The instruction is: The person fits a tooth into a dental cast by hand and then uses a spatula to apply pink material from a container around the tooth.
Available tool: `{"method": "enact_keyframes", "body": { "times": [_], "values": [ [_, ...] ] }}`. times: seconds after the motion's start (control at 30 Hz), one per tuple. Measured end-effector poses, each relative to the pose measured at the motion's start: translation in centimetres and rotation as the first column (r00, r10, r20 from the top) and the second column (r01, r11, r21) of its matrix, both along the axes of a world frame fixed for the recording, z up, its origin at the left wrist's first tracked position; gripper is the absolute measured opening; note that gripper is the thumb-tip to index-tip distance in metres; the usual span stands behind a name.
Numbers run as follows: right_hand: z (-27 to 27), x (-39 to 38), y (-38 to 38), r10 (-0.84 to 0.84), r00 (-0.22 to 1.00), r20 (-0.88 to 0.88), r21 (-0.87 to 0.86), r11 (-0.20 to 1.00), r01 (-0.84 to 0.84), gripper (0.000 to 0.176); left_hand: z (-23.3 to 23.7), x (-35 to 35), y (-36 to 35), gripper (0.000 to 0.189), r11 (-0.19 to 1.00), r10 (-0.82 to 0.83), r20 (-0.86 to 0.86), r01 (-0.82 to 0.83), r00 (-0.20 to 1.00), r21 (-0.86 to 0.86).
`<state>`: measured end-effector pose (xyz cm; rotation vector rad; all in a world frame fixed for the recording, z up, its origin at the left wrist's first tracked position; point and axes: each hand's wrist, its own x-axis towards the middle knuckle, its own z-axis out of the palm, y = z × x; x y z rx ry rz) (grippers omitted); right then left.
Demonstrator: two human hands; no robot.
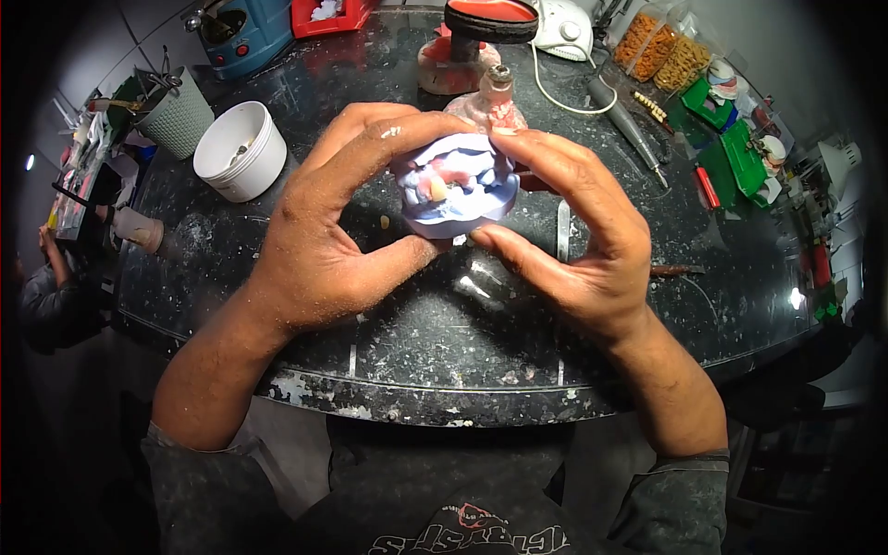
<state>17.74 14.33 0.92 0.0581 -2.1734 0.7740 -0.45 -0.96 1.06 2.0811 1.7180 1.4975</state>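
A pale blue dental cast (462, 211) is held up over the bench in both hands. Its toothed side faces me, with pink material and one yellowish tooth on it. My left hand (319, 227) grips the cast's left side, fingers over the top and thumb at the lower edge. From the right, my right hand (592, 231) holds it the same way, fingertips at the upper edge and thumb beneath. White dust clings to my left hand. Just behind the cast stands a glass bottle (498, 92) with pinkish residue, partly hidden by my fingers.
On the dark bench (435, 347) are a white tub (240, 153), a grey basket of tools (176, 111), a blue machine (250, 37) and a metal spatula (563, 231). At right lie a corded handpiece (634, 139), a red marker (708, 188) and green trays (740, 157). Another person (55, 287) is far left.
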Motion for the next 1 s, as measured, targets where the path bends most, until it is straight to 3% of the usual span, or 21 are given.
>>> {"method": "enact_keyframes", "body": {
  "times": [1.0],
  "values": [
    [-0.13,0.05,-0.19,0.036,0.999,0.017,0.038,0.999,-0.037,0.061,-0.3,-0.31,-0.04,0.069,1.0,-0.01,0.0,0.01,1.0,-0.015]
  ]
}}
